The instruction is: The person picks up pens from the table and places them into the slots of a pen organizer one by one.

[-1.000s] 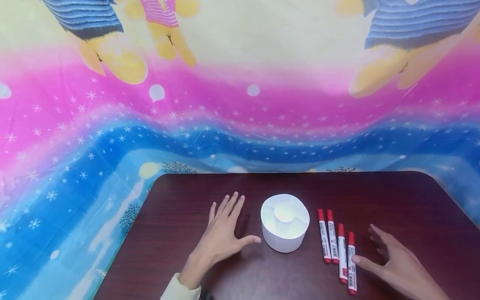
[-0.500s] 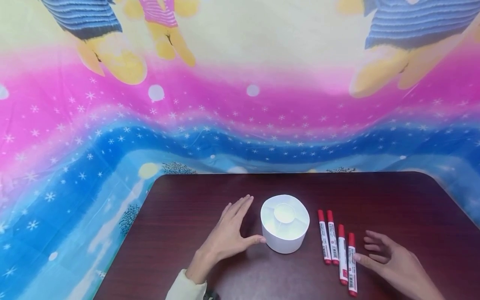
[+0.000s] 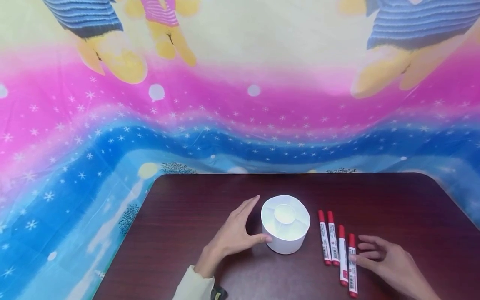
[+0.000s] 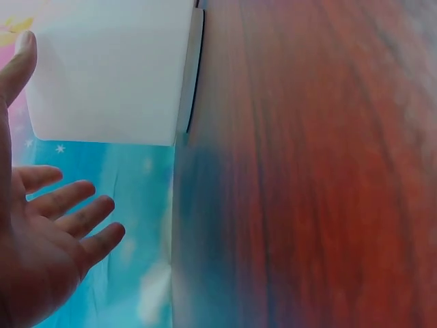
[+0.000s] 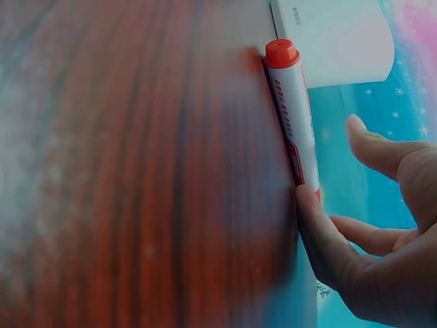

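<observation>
A white round organizer (image 3: 286, 245), split into compartments around a central cup, stands upright on the table. My left hand (image 3: 236, 233) is at its left side, fingers extended and spread from the thumb, whose tip overlaps the wall in the head view; whether it touches I cannot tell. Several red-capped white markers lie side by side to the right. The rightmost marker (image 3: 353, 273) is closest to my right hand (image 3: 393, 262). In the right wrist view, an index fingertip (image 5: 308, 198) reaches the near marker (image 5: 295, 116), while the thumb (image 5: 375, 147) stays apart from it.
The dark reddish-brown table (image 3: 187, 200) has rounded far corners. Behind it hangs a colourful cloth (image 3: 225, 104) printed with snowflakes and cartoon figures. A dark wrist strap (image 3: 219, 293) shows by the pale left sleeve (image 3: 195, 285).
My left hand has moved right, up to the organizer, with its fingers drawing closer together. The right hand has shifted left towards the rightmost marker. The organizer and markers stay in place.
</observation>
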